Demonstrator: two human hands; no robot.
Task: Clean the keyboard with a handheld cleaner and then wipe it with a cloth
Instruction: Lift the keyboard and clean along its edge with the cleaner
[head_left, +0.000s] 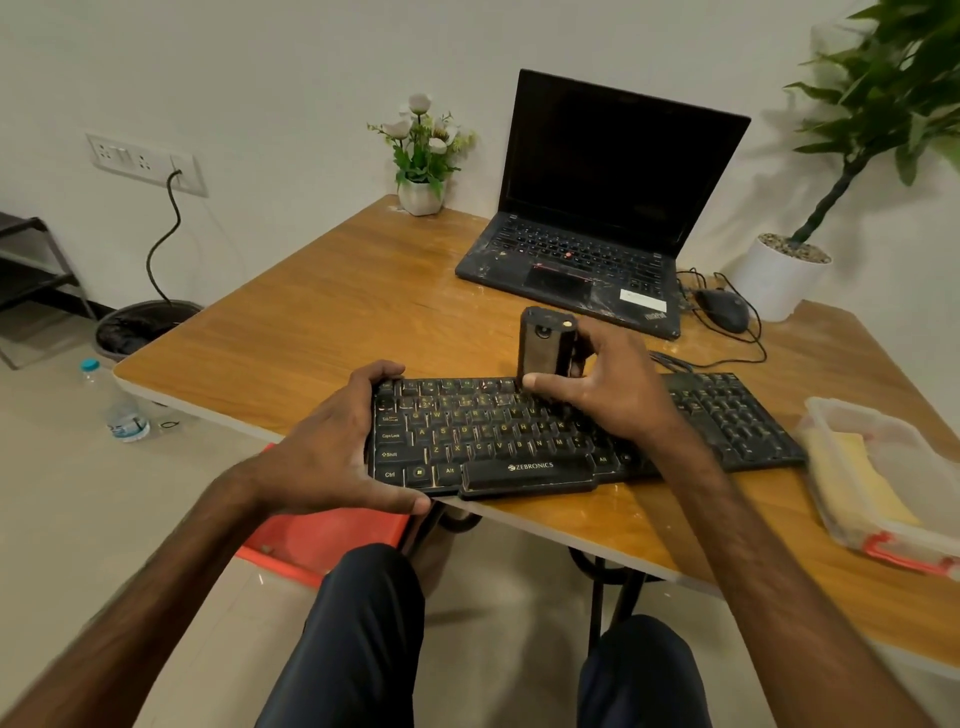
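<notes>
A black keyboard (717, 415) with yellow letters lies along the near edge of the wooden table (337, 291). My left hand (332, 441) grips its left end, fingers curled over the top corner and thumb under the front edge. My right hand (608, 384) holds a dark boxy handheld cleaner (543, 345) upright, its lower end on the upper key rows near the keyboard's middle. A yellow cloth (857, 483) lies inside a clear plastic box (883, 540) at the right.
An open black laptop (597, 208) stands at the back, with a wired mouse (724, 309) beside it. A small flower pot (421, 195) sits at the far corner. A large potted plant (779, 275), a bin (140, 325), a water bottle (122, 410) and a red stool (322, 540) surround the table.
</notes>
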